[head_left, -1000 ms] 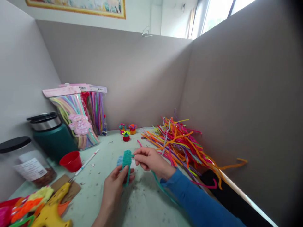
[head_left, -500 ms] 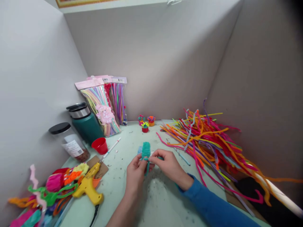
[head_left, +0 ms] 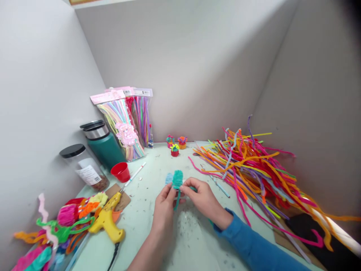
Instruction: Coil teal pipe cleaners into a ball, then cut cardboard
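In the middle of the head view, my left hand [head_left: 164, 205] pinches a teal piece of folded pipe cleaner [head_left: 177, 179] near its lower end. A thin teal strand hangs below from it. My right hand [head_left: 203, 195] is closed with thumb and forefinger at the right side of the same piece, and some teal strand shows by its fingers. A light blue fuzzy piece [head_left: 169, 178] shows just behind the teal one; I cannot tell whether they touch. Three small fuzzy figures [head_left: 175, 150] stand farther back.
Loose pipe cleaners [head_left: 254, 165] heap up at the right. To the left are a yellow glue gun [head_left: 107, 222], coloured fuzzy pieces [head_left: 67, 214], a red cup [head_left: 120, 172], a clear jar [head_left: 87, 169], a teal bottle [head_left: 104, 145] and bagged pipe cleaners [head_left: 121, 120].
The whole view has shifted slightly. The thumb of my left hand sits lower on the teal piece, and more of its lower part shows. Both hands stay at it.
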The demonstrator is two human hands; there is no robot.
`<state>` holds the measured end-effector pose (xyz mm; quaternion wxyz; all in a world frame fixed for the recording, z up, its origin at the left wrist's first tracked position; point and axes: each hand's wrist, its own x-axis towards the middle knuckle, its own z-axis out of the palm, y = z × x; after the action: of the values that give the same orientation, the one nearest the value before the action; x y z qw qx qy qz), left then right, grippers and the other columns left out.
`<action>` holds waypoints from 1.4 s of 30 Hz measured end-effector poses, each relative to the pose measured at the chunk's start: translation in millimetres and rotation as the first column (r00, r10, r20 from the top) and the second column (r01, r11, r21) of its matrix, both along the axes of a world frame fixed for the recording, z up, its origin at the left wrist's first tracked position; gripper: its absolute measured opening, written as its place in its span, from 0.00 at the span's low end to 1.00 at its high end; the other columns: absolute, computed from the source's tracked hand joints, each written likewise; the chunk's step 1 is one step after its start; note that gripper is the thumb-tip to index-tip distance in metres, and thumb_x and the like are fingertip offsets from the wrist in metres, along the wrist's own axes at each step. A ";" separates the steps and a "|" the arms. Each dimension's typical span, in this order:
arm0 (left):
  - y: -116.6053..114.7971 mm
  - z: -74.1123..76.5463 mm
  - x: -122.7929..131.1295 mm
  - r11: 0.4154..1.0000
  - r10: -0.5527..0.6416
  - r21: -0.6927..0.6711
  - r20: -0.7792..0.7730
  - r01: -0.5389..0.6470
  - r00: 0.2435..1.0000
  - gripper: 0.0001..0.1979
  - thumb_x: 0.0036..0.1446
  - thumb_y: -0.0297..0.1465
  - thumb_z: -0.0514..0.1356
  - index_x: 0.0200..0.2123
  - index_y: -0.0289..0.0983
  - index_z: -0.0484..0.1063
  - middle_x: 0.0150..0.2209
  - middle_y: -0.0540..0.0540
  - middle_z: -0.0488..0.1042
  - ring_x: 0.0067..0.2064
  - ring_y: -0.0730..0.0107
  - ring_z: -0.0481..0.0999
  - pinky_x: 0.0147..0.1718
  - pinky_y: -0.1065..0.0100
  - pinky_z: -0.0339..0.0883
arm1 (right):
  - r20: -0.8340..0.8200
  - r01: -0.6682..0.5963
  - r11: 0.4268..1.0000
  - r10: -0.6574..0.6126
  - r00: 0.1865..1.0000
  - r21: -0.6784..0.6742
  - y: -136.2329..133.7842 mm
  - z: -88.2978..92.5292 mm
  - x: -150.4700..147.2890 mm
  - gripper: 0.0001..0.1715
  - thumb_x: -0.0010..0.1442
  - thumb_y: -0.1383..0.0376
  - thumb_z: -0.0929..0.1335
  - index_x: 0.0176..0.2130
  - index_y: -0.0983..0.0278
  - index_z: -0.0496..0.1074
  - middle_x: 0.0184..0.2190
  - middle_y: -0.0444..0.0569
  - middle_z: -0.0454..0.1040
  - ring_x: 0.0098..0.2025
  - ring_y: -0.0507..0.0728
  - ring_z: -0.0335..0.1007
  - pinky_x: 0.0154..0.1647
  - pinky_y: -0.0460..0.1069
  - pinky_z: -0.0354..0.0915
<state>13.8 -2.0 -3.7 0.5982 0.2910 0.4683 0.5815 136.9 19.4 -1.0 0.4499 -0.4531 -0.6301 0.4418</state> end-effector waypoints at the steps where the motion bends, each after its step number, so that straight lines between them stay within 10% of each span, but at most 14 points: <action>1: -0.2 0.4 -0.3 1.000 0.002 -0.005 -0.005 -0.002 1.000 0.17 0.43 0.37 0.65 0.36 0.33 0.74 0.34 0.42 0.77 0.31 0.68 0.74 0.29 0.71 0.65 | -0.007 -0.006 1.000 0.006 1.000 -0.003 -0.1 0.5 -0.2 0.10 0.55 0.61 0.65 0.26 0.65 0.68 0.23 0.42 0.72 0.28 0.52 0.68 0.34 0.46 0.63; 10: -0.3 -1.5 -0.6 0.998 -0.028 0.050 0.016 0.028 0.999 0.14 0.43 0.32 0.65 0.36 0.32 0.75 0.29 0.44 0.75 0.30 0.71 0.72 0.29 0.72 0.63 | 0.058 0.130 0.991 -0.131 0.990 0.034 4.7 -2.1 3.0 0.07 0.53 0.63 0.67 0.27 0.64 0.68 0.25 0.42 0.71 0.30 0.53 0.67 0.35 0.47 0.62; 42: -0.1 3.0 -4.1 0.997 0.046 0.068 -0.050 -0.043 0.998 0.13 0.45 0.33 0.65 0.34 0.32 0.72 0.24 0.49 0.73 0.25 0.77 0.69 0.25 0.75 0.63 | -0.016 0.012 0.999 -0.011 1.000 0.045 5.1 -1.3 6.3 0.08 0.56 0.62 0.65 0.29 0.65 0.66 0.24 0.41 0.67 0.28 0.51 0.62 0.31 0.45 0.59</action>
<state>9.7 -2.2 -0.8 0.5626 0.3153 0.4704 0.6023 143.2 24.6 -2.3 0.4673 -0.4431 -0.6338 0.4284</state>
